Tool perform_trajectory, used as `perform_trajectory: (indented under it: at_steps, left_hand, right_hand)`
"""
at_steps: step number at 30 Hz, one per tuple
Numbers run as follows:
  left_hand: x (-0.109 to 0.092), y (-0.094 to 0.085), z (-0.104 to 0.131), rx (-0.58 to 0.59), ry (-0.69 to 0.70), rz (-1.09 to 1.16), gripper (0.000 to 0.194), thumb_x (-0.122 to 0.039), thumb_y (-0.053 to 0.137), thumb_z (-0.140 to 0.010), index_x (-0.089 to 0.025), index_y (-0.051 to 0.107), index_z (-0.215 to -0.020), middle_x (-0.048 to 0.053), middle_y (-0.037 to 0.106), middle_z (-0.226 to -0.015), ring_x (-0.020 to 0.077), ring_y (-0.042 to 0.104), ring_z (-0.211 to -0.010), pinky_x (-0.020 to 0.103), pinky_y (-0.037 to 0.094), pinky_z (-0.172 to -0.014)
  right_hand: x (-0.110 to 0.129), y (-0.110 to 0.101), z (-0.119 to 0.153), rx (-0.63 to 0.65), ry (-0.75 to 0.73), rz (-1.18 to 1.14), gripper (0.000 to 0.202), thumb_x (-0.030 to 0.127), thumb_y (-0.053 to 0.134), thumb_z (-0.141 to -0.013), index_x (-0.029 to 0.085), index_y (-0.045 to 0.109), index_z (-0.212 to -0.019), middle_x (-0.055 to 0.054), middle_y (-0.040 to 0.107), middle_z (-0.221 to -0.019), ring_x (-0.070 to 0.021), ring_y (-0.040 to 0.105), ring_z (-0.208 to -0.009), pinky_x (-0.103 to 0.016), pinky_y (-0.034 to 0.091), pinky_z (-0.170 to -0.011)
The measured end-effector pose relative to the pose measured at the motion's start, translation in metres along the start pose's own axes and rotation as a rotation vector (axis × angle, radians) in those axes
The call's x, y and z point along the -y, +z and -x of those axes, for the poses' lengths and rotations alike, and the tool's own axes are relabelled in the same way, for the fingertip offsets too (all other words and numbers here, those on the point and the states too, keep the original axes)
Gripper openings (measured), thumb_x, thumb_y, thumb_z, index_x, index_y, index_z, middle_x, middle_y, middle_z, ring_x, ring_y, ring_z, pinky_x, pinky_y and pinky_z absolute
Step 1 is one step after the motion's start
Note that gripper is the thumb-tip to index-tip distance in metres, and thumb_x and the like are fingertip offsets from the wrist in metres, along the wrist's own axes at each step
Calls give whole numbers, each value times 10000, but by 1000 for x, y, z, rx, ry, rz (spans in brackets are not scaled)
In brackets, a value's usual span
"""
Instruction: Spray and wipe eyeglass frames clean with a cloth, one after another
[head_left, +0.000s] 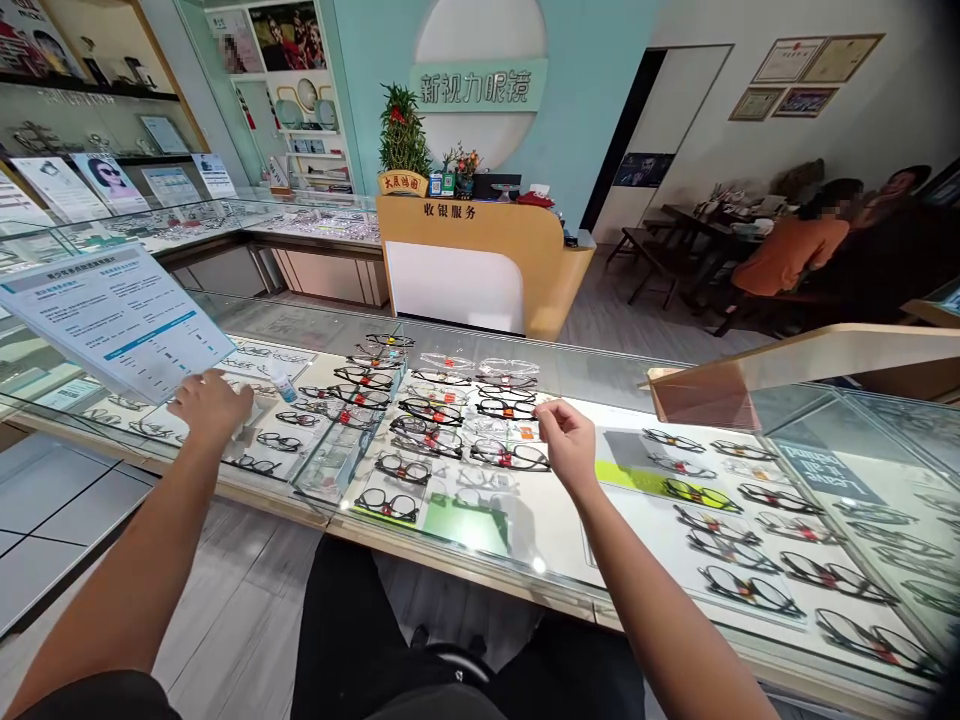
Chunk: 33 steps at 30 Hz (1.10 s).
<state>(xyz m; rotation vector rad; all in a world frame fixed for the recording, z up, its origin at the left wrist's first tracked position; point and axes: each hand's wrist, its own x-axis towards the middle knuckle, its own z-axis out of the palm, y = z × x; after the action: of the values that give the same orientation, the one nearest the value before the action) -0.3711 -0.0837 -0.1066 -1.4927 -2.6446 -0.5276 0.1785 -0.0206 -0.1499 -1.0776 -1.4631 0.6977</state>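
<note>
My left hand (210, 405) is open with its fingers apart, over the glass counter at the lower right corner of a printed sign (124, 315). Whether it touches the sign or the glass I cannot tell. A small white and blue bottle (284, 388) stands just right of that hand. My right hand (568, 440) is closed in a pinch above the counter. Its fingertips are at the end of a black pair of glasses (506, 410) with an orange tag; whether they grip something is unclear. Rows of eyeglasses (431, 440) lie around and below it.
The glass display counter (465, 545) runs across in front of me, with more glasses (750, 590) at right. A raised wooden-edged panel (720, 375) stands on its right part. Beyond is a wooden cashier desk (472, 225); two people (795, 245) sit by a table at far right.
</note>
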Motion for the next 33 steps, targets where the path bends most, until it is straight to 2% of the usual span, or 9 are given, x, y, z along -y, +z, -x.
perform_trajectory:
  at_steps: [2, 3, 4, 6, 9, 11, 17, 24, 33]
  left_hand:
    - [-15, 3, 15, -165, -26, -14, 598, -352, 351, -1083, -18, 408, -1576, 368, 414, -1620, 598, 269, -1571, 812, 237, -1200]
    - [-23, 5, 21, -162, 40, -2, 567, -363, 329, -1081, -56, 489, -1531, 329, 480, -1584, 535, 366, -1536, 739, 286, -1224]
    - [-32, 8, 26, -103, 142, 21, 509, -394, 359, -1073, -137, 606, -1437, 241, 599, -1484, 442, 512, -1441, 612, 383, -1218]
    - [-51, 13, 31, 63, 375, 56, 400, -473, 491, -1021, -271, 756, -1240, 104, 722, -1290, 329, 662, -1240, 429, 506, -1101]
    - [-71, 23, 27, 267, 700, 0, 332, -444, 573, -964, -303, 827, -1125, 91, 742, -1143, 321, 706, -1097, 411, 532, -970]
    - [-78, 30, 21, 327, 798, -66, 301, -386, 564, -969, -289, 839, -1048, 105, 739, -1089, 334, 711, -1067, 428, 517, -928]
    - [-77, 36, 7, 415, 804, -99, 223, -404, 623, -960, -311, 824, -935, 86, 773, -1049, 341, 727, -1070, 436, 511, -918]
    - [-76, 35, 0, 414, 783, -122, 184, -376, 629, -918, -303, 798, -909, 95, 811, -1070, 360, 752, -1055, 451, 549, -903]
    - [-84, 34, 8, 409, 804, -149, 221, -331, 608, -973, -281, 823, -963, 97, 818, -1092, 357, 746, -1094, 446, 523, -935]
  right_hand:
    - [3, 7, 8, 34, -3, 0, 323, 480, 671, -931, 233, 667, -724, 22, 567, -588, -165, 499, -577, -322, 435, -606]
    - [4, 11, 13, 57, -4, 2, 318, 476, 680, -934, 233, 680, -729, 14, 594, -602, -169, 517, -581, -325, 446, -608]
    - [5, 14, 17, 81, -5, 3, 323, 476, 685, -940, 237, 682, -723, 8, 610, -605, -172, 527, -580, -327, 456, -609]
    - [7, 20, 25, 118, -6, 8, 339, 481, 677, -962, 243, 684, -721, -4, 638, -613, -181, 552, -577, -332, 474, -608]
    - [6, 26, 33, 158, -7, 21, 365, 493, 669, -984, 246, 678, -716, -11, 649, -611, -194, 583, -584, -338, 490, -610]
    - [5, 28, 35, 180, -7, 30, 376, 486, 662, -998, 244, 670, -711, -8, 646, -602, -191, 587, -578, -334, 485, -605]
    - [-1, 29, 36, 198, -1, 40, 382, 446, 631, -1032, 239, 656, -712, -13, 674, -631, -189, 617, -586, -331, 495, -605]
    - [-5, 32, 35, 167, 8, 57, 401, 474, 619, -1040, 238, 644, -716, -13, 657, -646, -190, 615, -574, -331, 501, -575]
    - [-6, 33, 35, 174, -42, 160, 366, 460, 600, -1029, 247, 642, -735, -5, 654, -632, -186, 603, -582, -324, 484, -616]
